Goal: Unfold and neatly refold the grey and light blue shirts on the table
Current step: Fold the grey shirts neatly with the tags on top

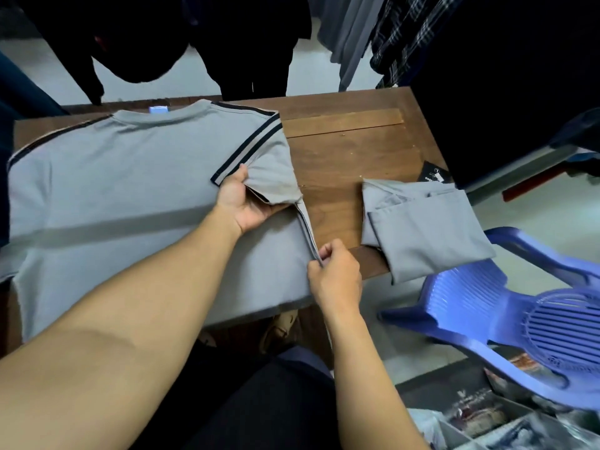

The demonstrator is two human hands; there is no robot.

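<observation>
A grey shirt with dark striped shoulder trim lies spread flat, back up, over the left of the wooden table. My left hand grips its right sleeve, which is folded in over the body. My right hand pinches the shirt's right side seam near the table's front edge. A light blue shirt lies folded at the table's right edge, apart from both hands, with its lower corner overhanging.
A blue plastic chair lies tipped at the right, close to the table's corner. Dark and checked clothes hang behind the table. A small black tag lies by the folded shirt. Packaged items lie on the floor at lower right.
</observation>
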